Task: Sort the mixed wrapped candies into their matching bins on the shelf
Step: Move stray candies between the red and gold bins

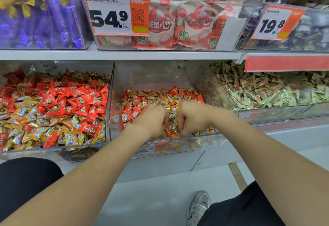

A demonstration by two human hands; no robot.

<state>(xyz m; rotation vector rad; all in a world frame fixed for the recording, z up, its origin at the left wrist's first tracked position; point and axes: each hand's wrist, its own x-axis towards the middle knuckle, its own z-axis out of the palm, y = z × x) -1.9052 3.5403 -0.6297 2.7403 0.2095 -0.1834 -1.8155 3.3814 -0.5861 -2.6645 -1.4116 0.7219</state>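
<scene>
Two grips, head view: both are sunk in the middle bin (188, 145) on the lower tier of the shelf (124, 55), side by side just behind the bin's front wall.
Left grip (151, 120): fingers are curled down into the heap and close on candies. Which pieces and how many is hidden.
Right grip (190, 118): fingers are curled the same way and pinch wrappers near the front wall. The count cannot be read.
Mixed candies (160, 97): red and gold wrappers lie intermingled across the middle bin, and a raised clump of mostly gold sits between the two grips.
Left bin (53, 151): holds red and gold together, red mainly toward the rear, gold toward the front edge.
Right bin (267, 113): pale folded wrappers only, as far as can be seen.
Done: judged very little, since no bin of red and gold shows a single colour.
Left: judged nearly all, as both colours need separating in the middle and left bins.
</scene>
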